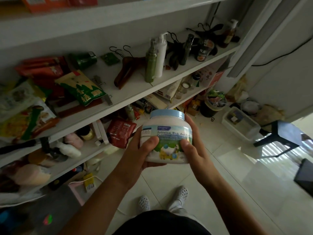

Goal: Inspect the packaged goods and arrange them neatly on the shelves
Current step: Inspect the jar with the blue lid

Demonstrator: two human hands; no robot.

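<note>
Home storage rm, not a shop: white shelves [132,89] w/ snack bags [81,87], pump bottles [160,56] & wooden coat hangers [125,70] all mixed; full waste bin [212,106], plastic box [240,122], dark stool [281,133] on pale tiled floor [220,184].

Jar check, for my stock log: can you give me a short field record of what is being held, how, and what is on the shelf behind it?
item: white jar, blue lid on
label: faces the camera, reads "Selenium Rich And"; the rest is blurred
left hand: grips the jar's left side, thumb on the label
right hand: grips the right side, thumb on the label
placement: held in front of the shelves, not yet on one
shelf behind: green bottle, white bottle, hanger, snack bags
</note>
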